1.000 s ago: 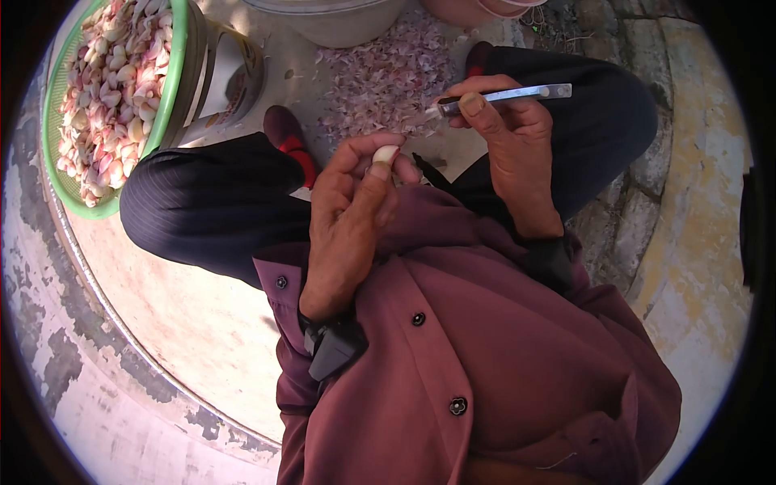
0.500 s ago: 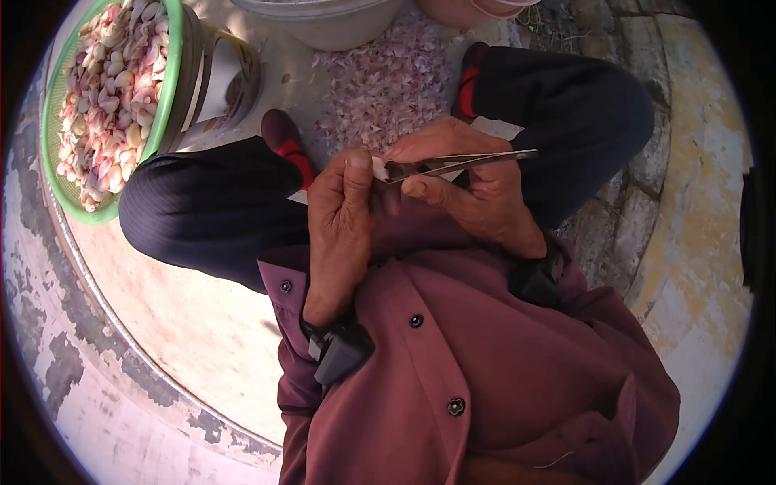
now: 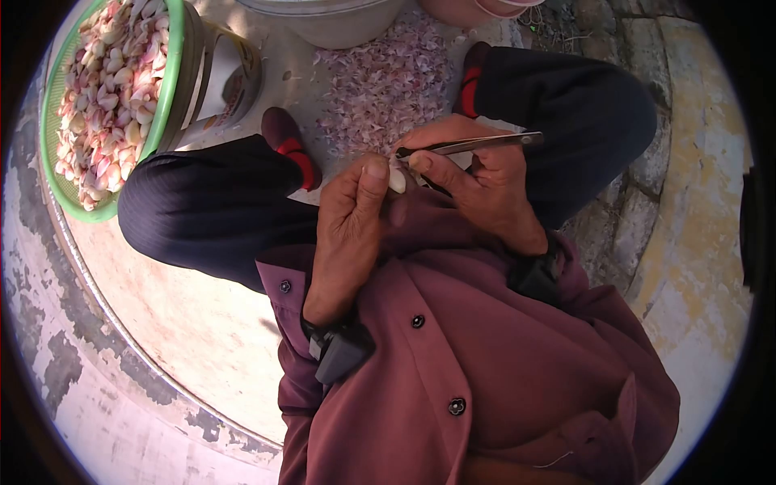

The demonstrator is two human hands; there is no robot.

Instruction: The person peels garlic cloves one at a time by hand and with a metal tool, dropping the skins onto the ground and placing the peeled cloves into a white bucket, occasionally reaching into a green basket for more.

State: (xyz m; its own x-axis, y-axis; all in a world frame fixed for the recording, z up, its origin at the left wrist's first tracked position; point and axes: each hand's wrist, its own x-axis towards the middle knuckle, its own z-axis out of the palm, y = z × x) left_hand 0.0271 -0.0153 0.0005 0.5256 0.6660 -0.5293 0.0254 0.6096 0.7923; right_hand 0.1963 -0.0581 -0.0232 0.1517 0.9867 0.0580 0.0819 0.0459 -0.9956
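My left hand (image 3: 353,214) is closed, its thumb and fingertips pinching a pale garlic clove (image 3: 397,179) in front of my lap. The clove now points down toward my shirt, with a bit of skin at its upper end. My right hand (image 3: 477,174) is closed around a slim, dark metal tool (image 3: 493,142) that looks like tweezers. The tool's far end sticks out to the right past the hand, and its tip is right at the top of the clove. The right thumb presses close beside the clove.
A green-rimmed basket (image 3: 171,73) full of unpeeled garlic cloves (image 3: 109,97) stands at upper left, beside a printed bucket (image 3: 234,81). Garlic skins (image 3: 384,89) cover the ground between my feet. A pale tub (image 3: 339,28) and a pink container (image 3: 453,12) are at the top.
The clove has turned to hang downward between the fingers. My left hand has shifted slightly right, and the tool in my right hand has tilted and come up to the clove's upper end.
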